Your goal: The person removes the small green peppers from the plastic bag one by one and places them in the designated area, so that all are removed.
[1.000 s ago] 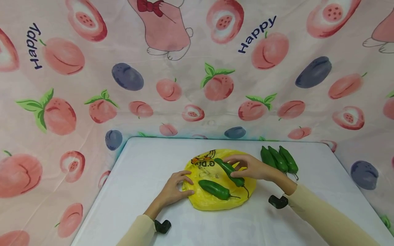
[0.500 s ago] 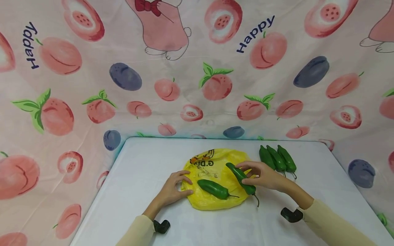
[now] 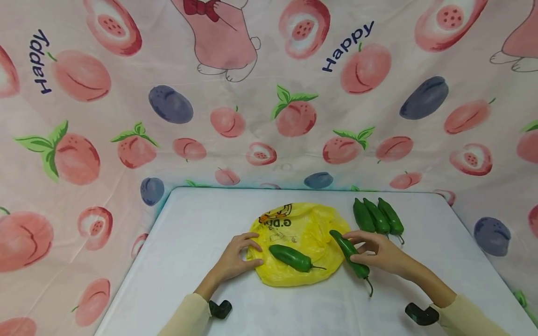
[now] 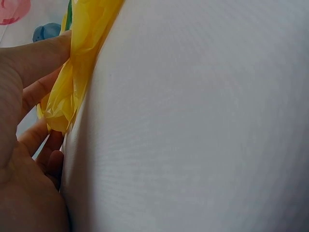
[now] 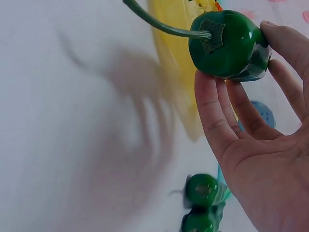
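In the head view my right hand [image 3: 380, 252] pinches a green pepper [image 3: 350, 254] between thumb and fingers. This pepper hangs tilted, stem down, at the right edge of a yellow plastic bag [image 3: 311, 275]. The right wrist view shows its stem end [image 5: 212, 41] up close and its shadow on the table. A second green pepper [image 3: 290, 257] lies on the bag. My left hand [image 3: 235, 256] holds the bag's left edge, thumb and fingers spread along it. From the left wrist, the bunched yellow plastic [image 4: 79, 72] appears between thumb and fingers.
Three green peppers [image 3: 378, 217] lie side by side at the table's back right. The white table [image 3: 201, 210] meets a fruit-printed cloth [image 3: 252, 116] behind and at both sides. A black wrist device [image 3: 422, 315] sits near the right sleeve.
My right hand has carried the pepper rightward and toward me, from above the bag to its right edge. The left hand, bag and other peppers stay put.
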Demonstrator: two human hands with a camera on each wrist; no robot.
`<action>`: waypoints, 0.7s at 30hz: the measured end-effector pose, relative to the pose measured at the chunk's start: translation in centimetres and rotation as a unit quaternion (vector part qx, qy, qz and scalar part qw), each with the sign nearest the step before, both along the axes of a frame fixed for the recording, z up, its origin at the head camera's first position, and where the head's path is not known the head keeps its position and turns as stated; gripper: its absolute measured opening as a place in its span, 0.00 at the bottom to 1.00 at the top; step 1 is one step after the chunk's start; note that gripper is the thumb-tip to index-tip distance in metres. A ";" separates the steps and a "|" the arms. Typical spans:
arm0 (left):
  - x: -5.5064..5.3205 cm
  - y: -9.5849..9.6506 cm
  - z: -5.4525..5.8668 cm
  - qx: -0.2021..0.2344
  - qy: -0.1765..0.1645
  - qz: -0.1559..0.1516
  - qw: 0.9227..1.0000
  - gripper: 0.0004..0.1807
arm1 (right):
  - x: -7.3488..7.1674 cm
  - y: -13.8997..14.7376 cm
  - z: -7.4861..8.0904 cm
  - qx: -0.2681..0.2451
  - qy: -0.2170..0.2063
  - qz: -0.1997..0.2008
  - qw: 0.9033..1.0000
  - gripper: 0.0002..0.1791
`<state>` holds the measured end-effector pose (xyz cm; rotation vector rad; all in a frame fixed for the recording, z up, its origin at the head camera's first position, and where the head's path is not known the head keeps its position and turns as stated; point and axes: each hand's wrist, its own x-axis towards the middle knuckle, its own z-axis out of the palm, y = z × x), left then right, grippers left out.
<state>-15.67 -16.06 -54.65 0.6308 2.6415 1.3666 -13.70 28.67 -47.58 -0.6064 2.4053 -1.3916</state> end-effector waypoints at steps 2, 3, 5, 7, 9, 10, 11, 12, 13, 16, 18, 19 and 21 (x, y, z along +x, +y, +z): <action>0.0 0.0 0.0 0.000 -0.001 0.001 1.000 0.12 | 0.4 0.4 0.0 0.000 0.002 -0.011 1.000 0.28; 0.0 0.0 0.1 -0.001 -0.001 0.001 1.000 0.12 | 0.6 0.6 -0.1 0.001 0.005 -0.017 1.000 0.28; 0.1 0.0 0.2 -0.002 -0.002 0.001 1.000 0.12 | 1.0 1.0 -0.2 0.004 0.007 -0.033 0.999 0.28; 0.1 0.1 0.2 -0.003 -0.002 0.001 1.000 0.12 | 1.5 1.4 -0.4 0.004 0.007 -0.050 0.999 0.29; 0.0 0.1 0.3 -0.005 -0.002 0.000 1.000 0.12 | 2.0 1.8 -0.8 0.007 0.004 -0.066 0.998 0.29; 0.0 0.2 0.3 -0.007 -0.002 0.000 1.000 0.12 | 2.2 2.0 -0.9 0.009 0.002 -0.073 0.997 0.29; 0.0 0.2 0.3 -0.007 -0.002 0.000 1.000 0.12 | 2.4 2.2 -1.0 0.011 -0.003 -0.079 0.997 0.29; -0.1 0.2 0.3 -0.007 -0.002 0.001 1.000 0.12 | 2.5 2.4 -1.1 0.015 -0.006 -0.083 0.996 0.30; -0.1 0.2 0.3 -0.007 -0.002 0.002 1.000 0.12 | 2.7 2.6 -1.2 0.020 -0.007 -0.087 0.996 0.30; -0.1 0.1 0.2 -0.004 -0.004 0.003 1.000 0.12 | 3.0 3.0 -1.4 0.030 -0.022 -0.106 0.994 0.31; -0.1 0.1 0.2 -0.004 -0.005 0.004 1.000 0.12 | 3.1 3.2 -1.6 0.034 -0.034 -0.119 0.992 0.32; -0.1 0.1 0.2 -0.004 -0.006 0.004 1.000 0.12 | 3.2 3.3 -1.6 0.036 -0.036 -0.121 0.991 0.33; 0.0 0.1 0.2 -0.006 -0.007 0.005 1.000 0.12 | 3.4 3.4 -1.8 0.037 -0.042 -0.128 0.990 0.33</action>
